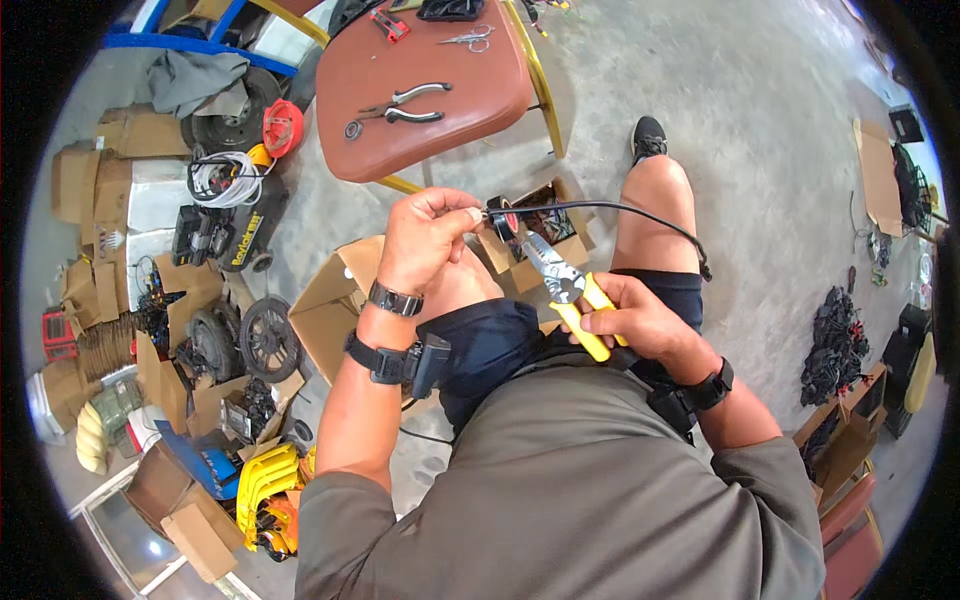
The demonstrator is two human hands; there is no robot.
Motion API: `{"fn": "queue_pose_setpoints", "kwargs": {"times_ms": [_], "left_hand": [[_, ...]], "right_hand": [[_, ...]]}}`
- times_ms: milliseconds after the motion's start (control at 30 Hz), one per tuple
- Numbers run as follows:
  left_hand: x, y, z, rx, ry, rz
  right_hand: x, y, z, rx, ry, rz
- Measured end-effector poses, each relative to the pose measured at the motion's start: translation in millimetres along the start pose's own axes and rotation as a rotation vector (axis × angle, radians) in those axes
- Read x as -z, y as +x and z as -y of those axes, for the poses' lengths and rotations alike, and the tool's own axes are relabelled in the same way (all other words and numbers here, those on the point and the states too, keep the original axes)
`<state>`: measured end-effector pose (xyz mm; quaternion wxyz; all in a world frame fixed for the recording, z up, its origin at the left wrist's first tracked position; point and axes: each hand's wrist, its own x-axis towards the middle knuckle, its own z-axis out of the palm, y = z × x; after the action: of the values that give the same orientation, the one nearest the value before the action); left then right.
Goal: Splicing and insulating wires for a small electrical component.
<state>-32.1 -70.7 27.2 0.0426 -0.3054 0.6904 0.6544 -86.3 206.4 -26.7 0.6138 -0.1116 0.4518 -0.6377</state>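
Observation:
My left hand (430, 235) is closed in a pinch on the end of a black cable (620, 206), which arcs to the right over my knee. By its fingertips is a small round black part with a red patch (505, 222); whether it is fixed to the cable I cannot tell. My right hand (640, 318) is wrapped round the yellow handles of wire strippers (565, 285). Their metal jaws point up and left, close to the black part. Whether the jaws touch it does not show clearly.
Ahead, a brown padded chair (430, 75) bears grey-handled pliers (405, 105), a small roll of tape (353, 129) and scissors (472, 39). An open cardboard box (340, 300) stands by my left leg; a smaller box (525, 272) lies between my knees. Wheels and cartons crowd the left.

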Motion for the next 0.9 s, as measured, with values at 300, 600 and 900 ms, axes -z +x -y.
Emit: {"fn": "queue_pose_setpoints", "kwargs": {"times_ms": [300, 600, 900], "left_hand": [[-7.8, 1.5, -5.8, 0.042, -0.084, 0.033], [-10.9, -0.1, -7.8, 0.087, -0.098, 0.011], [-14.6, 1.3, -4.3, 0.072, -0.035, -0.020]], "right_hand": [[-8.4, 13.5, -12.5, 0.206, -0.450, -0.148], [-19.4, 26.6, -15.2, 0.190, -0.413, -0.132], [-19.1, 33.4, -22.8, 0.152, -0.256, -0.112]]}}
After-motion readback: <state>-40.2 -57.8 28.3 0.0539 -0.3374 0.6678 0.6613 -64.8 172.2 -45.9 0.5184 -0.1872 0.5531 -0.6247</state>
